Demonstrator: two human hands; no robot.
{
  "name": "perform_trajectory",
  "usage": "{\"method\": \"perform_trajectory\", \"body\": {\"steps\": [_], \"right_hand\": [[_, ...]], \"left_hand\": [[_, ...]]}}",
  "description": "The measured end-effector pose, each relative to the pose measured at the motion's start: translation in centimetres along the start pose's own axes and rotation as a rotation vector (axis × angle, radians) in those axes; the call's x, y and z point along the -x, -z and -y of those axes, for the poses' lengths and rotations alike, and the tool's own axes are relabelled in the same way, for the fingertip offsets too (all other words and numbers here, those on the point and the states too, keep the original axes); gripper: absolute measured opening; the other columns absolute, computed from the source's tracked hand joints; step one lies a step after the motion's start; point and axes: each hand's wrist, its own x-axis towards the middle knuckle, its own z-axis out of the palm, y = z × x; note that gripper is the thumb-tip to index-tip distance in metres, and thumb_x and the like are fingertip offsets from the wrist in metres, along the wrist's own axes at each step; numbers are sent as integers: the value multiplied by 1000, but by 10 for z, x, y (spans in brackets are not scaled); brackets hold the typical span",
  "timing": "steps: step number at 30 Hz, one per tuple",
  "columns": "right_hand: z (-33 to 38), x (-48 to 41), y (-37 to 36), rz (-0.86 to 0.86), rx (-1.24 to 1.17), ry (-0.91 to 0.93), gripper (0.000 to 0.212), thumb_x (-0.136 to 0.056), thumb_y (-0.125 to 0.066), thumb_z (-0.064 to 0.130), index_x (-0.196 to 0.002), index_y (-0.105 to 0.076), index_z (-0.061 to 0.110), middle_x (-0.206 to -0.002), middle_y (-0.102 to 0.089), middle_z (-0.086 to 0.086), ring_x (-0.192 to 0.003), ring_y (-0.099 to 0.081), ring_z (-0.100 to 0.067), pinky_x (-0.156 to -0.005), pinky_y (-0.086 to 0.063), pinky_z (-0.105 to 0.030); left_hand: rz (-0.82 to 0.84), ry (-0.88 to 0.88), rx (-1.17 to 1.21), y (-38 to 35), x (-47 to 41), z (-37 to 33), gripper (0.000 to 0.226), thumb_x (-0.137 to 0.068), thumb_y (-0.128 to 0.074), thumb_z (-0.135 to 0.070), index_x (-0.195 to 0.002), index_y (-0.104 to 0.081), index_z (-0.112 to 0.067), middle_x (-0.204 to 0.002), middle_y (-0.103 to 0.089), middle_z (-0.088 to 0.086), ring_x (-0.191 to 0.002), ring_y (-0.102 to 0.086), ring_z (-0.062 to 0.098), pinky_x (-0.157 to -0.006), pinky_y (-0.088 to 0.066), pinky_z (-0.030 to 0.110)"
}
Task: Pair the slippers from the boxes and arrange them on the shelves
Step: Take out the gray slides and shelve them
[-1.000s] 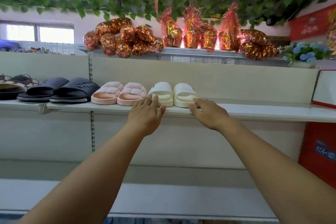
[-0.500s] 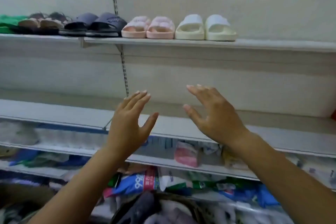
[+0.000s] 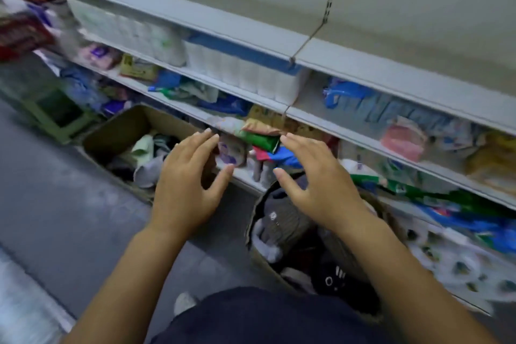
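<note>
Cardboard boxes stand on the grey floor [image 3: 55,190], and both carry slippers. The nearer box [image 3: 251,229] lies directly under the right hand [image 3: 321,187]. Inside it, a grey slipper [image 3: 282,220] sits just below the grip, and a black slipper [image 3: 332,279] lies lower, closer to the person. The farther box [image 3: 122,128] is to the left of the left hand [image 3: 187,184] and partly behind its fingers. It holds a pale green slipper [image 3: 143,145] and a light grey slipper [image 3: 146,173], both a little blurred.

The grip of each hand is spread: fingers straight and apart, palm down, holding nothing and touching nothing. The two hands hover side by side with a gap between them. Just beyond the fingertips a green packet [image 3: 259,139] lies on the low shelf [image 3: 245,179]. Higher, beyond both grips, a pack of white paper rolls [image 3: 243,72] stands on another shelf.
</note>
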Motion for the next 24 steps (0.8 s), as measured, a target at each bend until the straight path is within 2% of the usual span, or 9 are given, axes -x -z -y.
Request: {"method": "perform_trajectory", "body": {"steps": [2,7,11,17,24], "right_hand": [[30,-7,-37,52,-50,-36,57,-93,-56,43,-141,-54,12,-144,-55,-3,-135,-46,-20,-115,-30,-26],[100,-41,-122,198,-166,-92,56,-95,-59,44,-147,-47,24,-150,-48,6,-141,-39,-14,-114,-38,-40],[144,-86,-187,337,-122,-48,57,-97,-59,42,-149,-44,22,-154,-43,4,-144,-33,-14,-117,-34,-39],[180,-139,-263,517,-135,-23,57,-97,-60,40,-148,-45,18,-153,-44,1,-142,-36,-18,-116,-33,-35],[164,-203,-345,694,-142,-134,48,-96,-63,28,-138,-53,8,-139,-56,-12,-130,-48,-27,-102,-37,-31]], "left_hand": [[32,84,-34,18,17,42,57,-94,-60,-45,-139,-58,-10,-146,-55,9,-137,-48,27,-115,-38,46],[47,219,-114,72,51,155,61,-93,-60,-48,-142,-56,-12,-148,-54,6,-138,-46,25,-114,-39,47],[48,365,-176,111,76,237,65,-93,-50,-57,-143,-55,-16,-150,-52,3,-143,-41,23,-116,-34,50],[115,585,-248,138,116,306,66,-94,-49,-55,-147,-50,-16,-154,-47,1,-148,-35,21,-121,-28,51],[203,752,-225,111,117,357,66,-96,-45,-57,-150,-46,-18,-158,-41,0,-151,-27,19,-122,-24,50]]}}
